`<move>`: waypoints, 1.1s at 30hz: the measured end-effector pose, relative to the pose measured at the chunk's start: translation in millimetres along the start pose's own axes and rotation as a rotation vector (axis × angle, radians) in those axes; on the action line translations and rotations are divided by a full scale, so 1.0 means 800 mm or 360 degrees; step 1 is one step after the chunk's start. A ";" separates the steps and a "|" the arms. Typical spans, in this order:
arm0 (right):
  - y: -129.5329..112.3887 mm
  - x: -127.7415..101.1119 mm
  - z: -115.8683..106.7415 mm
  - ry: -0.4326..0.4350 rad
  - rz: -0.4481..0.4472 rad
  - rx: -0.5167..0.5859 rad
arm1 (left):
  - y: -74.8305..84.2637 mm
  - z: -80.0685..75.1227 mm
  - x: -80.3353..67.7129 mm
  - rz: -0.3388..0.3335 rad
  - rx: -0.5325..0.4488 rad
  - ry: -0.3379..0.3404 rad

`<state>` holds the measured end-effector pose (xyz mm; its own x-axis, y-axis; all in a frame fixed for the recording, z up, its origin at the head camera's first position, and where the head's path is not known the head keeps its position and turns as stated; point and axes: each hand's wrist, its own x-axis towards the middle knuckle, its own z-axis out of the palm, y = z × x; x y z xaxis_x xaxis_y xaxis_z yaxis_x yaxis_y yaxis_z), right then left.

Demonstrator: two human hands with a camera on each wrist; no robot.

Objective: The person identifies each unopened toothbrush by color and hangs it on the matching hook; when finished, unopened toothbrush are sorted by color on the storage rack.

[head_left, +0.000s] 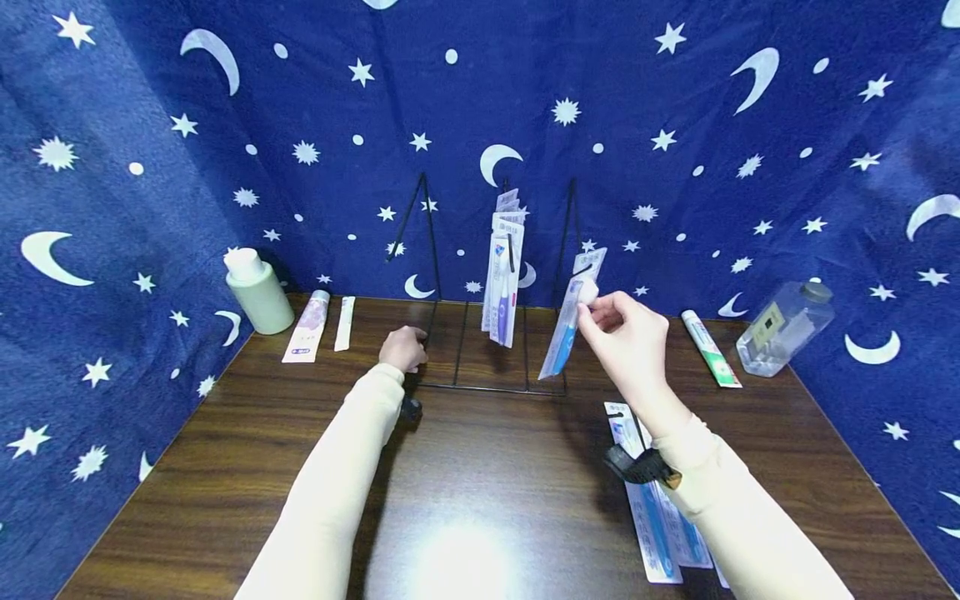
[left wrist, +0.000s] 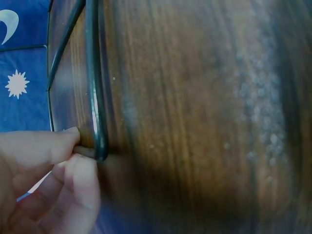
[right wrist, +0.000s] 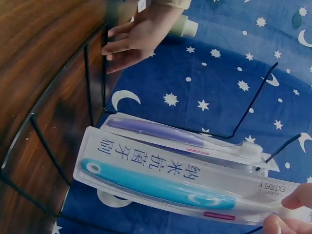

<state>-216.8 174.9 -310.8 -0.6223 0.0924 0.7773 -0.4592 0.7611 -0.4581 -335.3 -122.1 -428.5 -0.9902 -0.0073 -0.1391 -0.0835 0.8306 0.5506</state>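
Two fingers of the right hand (head_left: pixel 626 333) pinch the toothbrush pack (head_left: pixel 567 329) top, pack hanging below.

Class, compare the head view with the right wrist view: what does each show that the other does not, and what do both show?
Only the head view shows the toothpaste tubes, the clear bottle and spare packs on the table. Only the right wrist view shows the printing on the pack. Both show the wire rack, the left hand at its base, and the blue toothbrush pack pinched by the right hand.
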 end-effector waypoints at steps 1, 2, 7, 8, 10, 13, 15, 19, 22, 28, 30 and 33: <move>-0.001 0.003 0.002 0.0000 -0.0006 0.0003 | 0.000 0.000 0.000 -0.0001 0.0002 0.0000; -0.001 0.005 0.004 -0.0002 -0.0010 0.0002 | 0.001 0.000 0.001 -0.0004 0.0008 0.0001; 0.000 0.014 0.009 -0.0014 -0.0016 -0.0006 | 0.001 0.000 0.000 0.0003 0.0014 0.0024; 0.000 0.014 0.009 -0.0011 -0.0019 -0.0009 | 0.001 0.000 -0.001 0.0008 0.0017 0.0030; -0.001 0.015 0.009 -0.0008 -0.0029 -0.0009 | 0.001 0.000 -0.001 0.0013 0.0011 0.0033; -0.003 0.016 0.008 -0.0002 -0.0049 -0.0017 | 0.001 -0.001 -0.001 0.0011 0.0000 0.0023; -0.005 0.017 0.008 0.0000 -0.0058 -0.0018 | 0.001 -0.001 0.000 0.0013 -0.0005 0.0013; -0.008 0.018 0.009 -0.0022 -0.0066 -0.0032 | 0.000 -0.002 0.002 0.0026 0.0003 0.0014; -0.007 0.023 0.013 -0.0065 -0.0061 -0.0049 | -0.001 -0.002 0.003 0.0025 -0.0001 0.0016; 0.005 0.043 0.028 -0.0116 -0.0032 -0.0088 | -0.003 -0.001 0.003 0.0032 -0.0020 0.0010; 0.010 0.051 0.033 -0.0109 -0.0020 -0.0090 | -0.002 -0.001 0.002 0.0039 -0.0022 0.0014; 0.020 0.061 0.042 -0.0102 -0.0010 -0.0116 | -0.001 0.000 -0.001 0.0047 -0.0015 0.0024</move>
<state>-276.1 170.0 -294.4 -0.6600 0.0478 0.7498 -0.4176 0.8063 -0.4190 -334.7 -122.7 -429.1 -0.9939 0.0089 -0.1102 -0.0549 0.8254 0.5618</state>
